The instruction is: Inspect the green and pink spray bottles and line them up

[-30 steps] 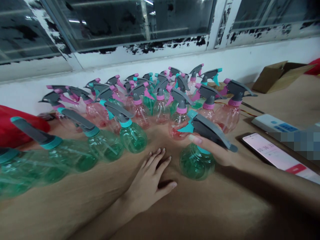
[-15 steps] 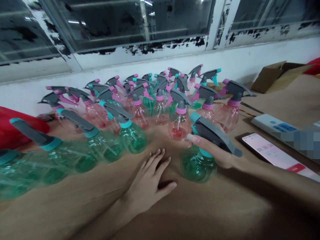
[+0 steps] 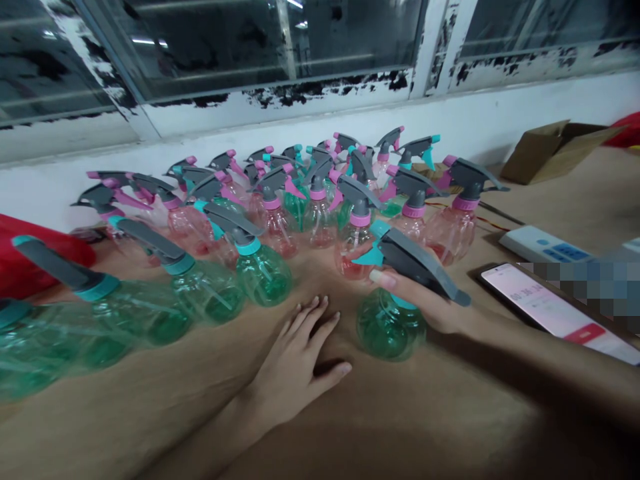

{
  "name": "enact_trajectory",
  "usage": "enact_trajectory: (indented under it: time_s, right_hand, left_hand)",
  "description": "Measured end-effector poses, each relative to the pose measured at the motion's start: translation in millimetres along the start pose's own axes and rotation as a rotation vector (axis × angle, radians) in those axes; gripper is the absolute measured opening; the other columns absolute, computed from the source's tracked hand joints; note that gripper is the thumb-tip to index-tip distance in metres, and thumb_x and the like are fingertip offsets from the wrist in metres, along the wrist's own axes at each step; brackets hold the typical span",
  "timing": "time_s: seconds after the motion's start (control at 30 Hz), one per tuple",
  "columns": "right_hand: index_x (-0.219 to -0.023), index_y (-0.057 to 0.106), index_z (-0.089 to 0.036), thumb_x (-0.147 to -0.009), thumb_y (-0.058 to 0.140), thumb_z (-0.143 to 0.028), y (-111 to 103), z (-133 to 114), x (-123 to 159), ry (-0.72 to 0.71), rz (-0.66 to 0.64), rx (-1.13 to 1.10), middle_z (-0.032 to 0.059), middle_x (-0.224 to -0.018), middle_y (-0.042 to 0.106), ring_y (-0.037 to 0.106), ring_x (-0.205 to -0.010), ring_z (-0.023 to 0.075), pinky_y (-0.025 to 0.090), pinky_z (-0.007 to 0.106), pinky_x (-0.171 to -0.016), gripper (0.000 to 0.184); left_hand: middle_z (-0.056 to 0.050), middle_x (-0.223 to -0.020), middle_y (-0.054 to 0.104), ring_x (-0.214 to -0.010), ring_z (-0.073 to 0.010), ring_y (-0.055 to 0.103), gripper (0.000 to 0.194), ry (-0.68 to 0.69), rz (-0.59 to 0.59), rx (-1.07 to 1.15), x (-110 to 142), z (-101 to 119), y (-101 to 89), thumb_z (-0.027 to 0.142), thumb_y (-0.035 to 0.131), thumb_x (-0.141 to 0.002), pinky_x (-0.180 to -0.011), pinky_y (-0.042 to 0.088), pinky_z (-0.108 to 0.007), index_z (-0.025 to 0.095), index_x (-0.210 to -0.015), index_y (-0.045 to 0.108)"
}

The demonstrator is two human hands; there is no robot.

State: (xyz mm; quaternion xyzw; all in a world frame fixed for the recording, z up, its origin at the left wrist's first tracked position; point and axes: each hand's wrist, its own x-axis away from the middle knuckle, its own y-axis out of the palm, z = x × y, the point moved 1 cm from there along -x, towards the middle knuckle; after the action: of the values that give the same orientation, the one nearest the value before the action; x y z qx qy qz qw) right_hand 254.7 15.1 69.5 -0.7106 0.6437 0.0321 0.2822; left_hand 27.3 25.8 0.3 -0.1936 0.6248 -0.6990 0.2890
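Note:
My right hand (image 3: 425,297) grips a green spray bottle (image 3: 387,330) around its neck, just below the grey sprayer head with its turquoise nozzle and trigger. That bottle stands upright on the brown tabletop (image 3: 390,427). Flat on the same surface, fingers spread, lies my left hand (image 3: 295,363), holding nothing. Beyond its fingertips stands another green spray bottle (image 3: 265,277) with a turquoise collar. A pink spray bottle (image 3: 353,250) is right behind the one in my right hand, which partly covers it.
Several green and pink spray bottles (image 3: 320,223) crowd toward the wall. A lit phone (image 3: 540,293) and a white power strip (image 3: 545,247) lie at right, an open cardboard box (image 3: 550,157) behind them. A red bag (image 3: 45,257) is at far left.
The held green bottle and my right hand have shifted slightly left. The turquoise trigger, hidden by fingers before, now shows. My left hand stays flat on the table.

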Motion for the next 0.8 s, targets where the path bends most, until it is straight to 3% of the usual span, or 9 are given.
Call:
enact_trajectory:
  time_s: [0.6,0.8]
  right_hand:
    - [-0.087,0.058,-0.027,-0.083,0.058,-0.044,-0.4,-2.0,-1.6,-0.003,0.043,0.020,-0.0009,-0.070,0.052,0.051,-0.066,0.0192,0.040,0.035,-0.062,0.017]
    - [-0.095,0.057,-0.028,-0.084,0.058,-0.040,-0.9,-0.3,-1.1,-0.010,0.027,0.007,-0.0002,-0.076,0.054,0.052,-0.069,0.0189,0.042,0.034,-0.065,0.016]
  left_hand:
    - [-0.012,-0.151,0.029,-0.138,-0.0303,0.025,0.063,-0.003,0.004,0.014,-0.2,1.2,-0.8,0.054,0.052,-0.090,-0.109,0.028,-0.049,0.017,-0.139,0.039]
    - [-0.012,-0.151,0.028,-0.138,-0.0303,0.025,0.063,0.000,0.008,0.023,0.1,0.2,-0.1,0.054,0.051,-0.090,-0.109,0.027,-0.050,0.017,-0.140,0.039]
